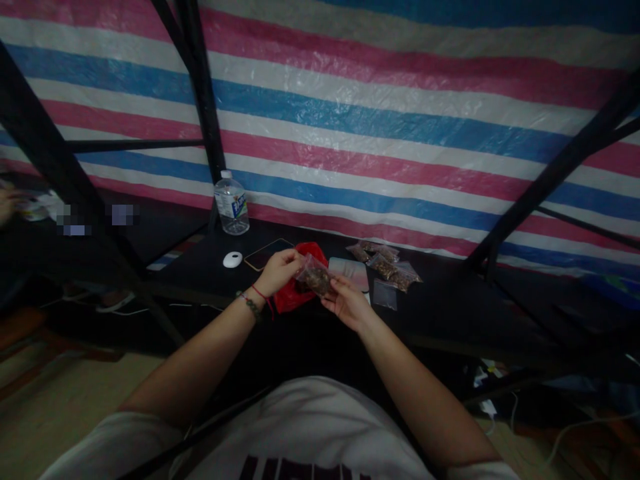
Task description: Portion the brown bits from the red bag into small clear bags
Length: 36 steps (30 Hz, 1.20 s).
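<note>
Between my hands is a small clear plastic bag (315, 275) with brown bits inside. My left hand (280, 270) pinches its upper left corner. The fingers of my right hand (349, 303) grip its lower right side. Below and behind it lies a red plastic bag (290, 299), partly hidden by the held bag and my left hand. A pale flat device (350, 270), perhaps a small scale, lies just beyond my right hand. Farther right several filled clear bags (387, 263) are heaped together, and a flat clear bag (385, 294) lies in front of them.
A clear plastic bottle (232, 207) stands at the back left of the black table (440, 307). Near it lie a white oval object (233, 259) and a dark phone (267, 253). Black metal posts (203, 100) frame the striped sheet behind. Another person's hand (7, 203) shows at far left.
</note>
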Motion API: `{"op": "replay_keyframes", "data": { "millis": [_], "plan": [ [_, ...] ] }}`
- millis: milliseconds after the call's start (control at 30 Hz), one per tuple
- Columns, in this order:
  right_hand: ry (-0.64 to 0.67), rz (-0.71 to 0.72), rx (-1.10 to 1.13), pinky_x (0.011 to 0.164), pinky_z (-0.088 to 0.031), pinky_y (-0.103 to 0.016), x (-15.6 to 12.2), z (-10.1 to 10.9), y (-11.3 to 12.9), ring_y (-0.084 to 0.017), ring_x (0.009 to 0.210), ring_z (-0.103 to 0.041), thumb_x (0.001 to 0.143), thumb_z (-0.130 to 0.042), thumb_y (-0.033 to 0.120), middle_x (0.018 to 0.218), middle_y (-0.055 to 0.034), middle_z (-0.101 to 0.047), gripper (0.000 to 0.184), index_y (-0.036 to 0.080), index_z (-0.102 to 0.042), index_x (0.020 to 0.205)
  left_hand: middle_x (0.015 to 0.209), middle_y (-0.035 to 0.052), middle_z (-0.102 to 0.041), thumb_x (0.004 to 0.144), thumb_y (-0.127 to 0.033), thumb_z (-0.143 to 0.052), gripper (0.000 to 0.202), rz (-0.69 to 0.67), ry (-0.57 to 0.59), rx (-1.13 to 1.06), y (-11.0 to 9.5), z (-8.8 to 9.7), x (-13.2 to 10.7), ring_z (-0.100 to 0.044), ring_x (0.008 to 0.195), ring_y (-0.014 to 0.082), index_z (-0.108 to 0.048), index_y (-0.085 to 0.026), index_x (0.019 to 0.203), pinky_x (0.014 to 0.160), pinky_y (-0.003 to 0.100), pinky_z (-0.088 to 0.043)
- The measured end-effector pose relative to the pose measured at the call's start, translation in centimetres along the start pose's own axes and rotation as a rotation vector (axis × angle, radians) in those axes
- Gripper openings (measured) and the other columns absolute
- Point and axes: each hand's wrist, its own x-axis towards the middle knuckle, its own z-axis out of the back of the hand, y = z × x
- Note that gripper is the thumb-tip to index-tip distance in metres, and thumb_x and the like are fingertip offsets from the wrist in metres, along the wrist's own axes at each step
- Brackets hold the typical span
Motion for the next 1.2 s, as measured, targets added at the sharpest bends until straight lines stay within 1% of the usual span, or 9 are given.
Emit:
{"op": "replay_keyframes", "data": {
  "millis": [67,133,300,467,600,733,833,1000,1200],
  "plan": [
    [-0.087,0.068,-0.104,0.058,-0.052,-0.026,1.3,0.1,0.3,-0.013,0.064,-0.064,0.072,-0.071,0.034,0.082,0.0011,-0.069,0.028,0.024,-0.056,0.094,0.066,-0.0023,-0.056,0.077,-0.035,-0.059,0.021,0.028,-0.107,-0.003,1.4,0.6,0.6,-0.054,0.061,0.0113,-0.052,-0.016,0.071,0.061,0.024,-0.046],
    [-0.175,0.152,-0.342,0.056,-0.051,-0.026,2.6,0.4,0.8,-0.014,0.064,-0.064,0.076,-0.064,0.036,0.083,0.0007,-0.068,0.023,0.024,-0.058,0.095,0.081,0.0014,-0.063,0.077,-0.035,-0.059,0.02,-0.006,-0.151,0.058,2.4,1.2,1.0,-0.062,0.075,0.0154,-0.056,-0.017,0.086,0.072,0.029,-0.05],
    [-0.267,0.44,-1.144,0.069,-0.052,-0.029,5.2,0.2,2.2,-0.018,0.079,-0.066,0.083,-0.054,0.029,0.091,-0.0044,-0.071,0.019,0.02,-0.067,0.094,0.125,0.0132,-0.057,0.073,-0.03,-0.065,0.053,-0.237,0.054,0.391,3.0,1.5,0.6,-0.055,0.116,0.0261,-0.051,-0.015,0.122,0.102,0.043,-0.042],
    [-0.178,0.523,-1.56,0.083,-0.048,-0.03,6.4,-2.5,3.4,-0.022,0.092,-0.067,0.084,-0.056,0.023,0.098,-0.0073,-0.073,0.02,0.02,-0.072,0.096,0.141,0.0155,-0.047,0.066,-0.038,-0.073,0.085,-0.263,0.172,0.651,3.2,0.2,-0.2,-0.046,0.129,0.0308,-0.037,-0.016,0.141,0.109,0.045,-0.035],
    [-0.135,0.53,-1.618,0.082,-0.048,-0.028,6.7,-4.6,4.3,-0.02,0.089,-0.067,0.082,-0.059,0.02,0.094,-0.0062,-0.074,0.019,0.021,-0.074,0.092,0.143,0.0151,-0.045,0.066,-0.039,-0.074,0.094,-0.165,0.151,0.744,4.0,-0.7,-0.5,-0.048,0.127,0.0315,-0.029,-0.017,0.146,0.106,0.045,-0.037],
    [-0.185,0.59,-1.543,0.079,-0.049,-0.026,6.7,-5.8,5.0,-0.019,0.086,-0.067,0.078,-0.06,0.017,0.094,-0.0049,-0.073,0.023,0.019,-0.073,0.097,0.135,0.0165,-0.053,0.067,-0.037,-0.074,0.098,-0.083,0.103,0.779,4.0,-0.7,-0.7,-0.056,0.118,0.0309,-0.023,-0.017,0.148,0.1,0.043,-0.042],
    [-0.154,0.557,-1.532,0.077,-0.049,-0.025,6.6,-6.1,5.4,-0.018,0.084,-0.067,0.077,-0.061,0.018,0.091,-0.0049,-0.074,0.021,0.019,-0.073,0.094,0.129,0.0173,-0.057,0.069,-0.04,-0.072,0.098,-0.063,0.056,0.793,3.6,-0.6,-0.8,-0.058,0.115,0.0307,-0.021,-0.014,0.148,0.097,0.041,-0.043],
    [-0.194,0.611,-1.483,0.08,-0.049,-0.026,6.5,-6.0,5.8,-0.019,0.087,-0.067,0.083,-0.056,0.022,0.094,-0.0048,-0.074,0.021,0.02,-0.074,0.093,0.13,0.0165,-0.056,0.067,-0.043,-0.074,0.095,-0.124,0.025,0.732,3.3,-0.8,-0.9,-0.057,0.116,0.0306,-0.029,-0.015,0.145,0.097,0.04,-0.043],
    [-0.169,0.591,-1.543,0.082,-0.048,-0.028,6.4,-5.8,5.3,-0.021,0.089,-0.067,0.083,-0.056,0.024,0.094,-0.0053,-0.074,0.021,0.021,-0.075,0.089,0.126,0.015,-0.059,0.067,-0.038,-0.074,0.077,-0.137,-0.005,0.643,3.3,-1.0,-1.0,-0.059,0.112,0.03,-0.043,-0.017,0.135,0.096,0.04,-0.043]
  ]
}}
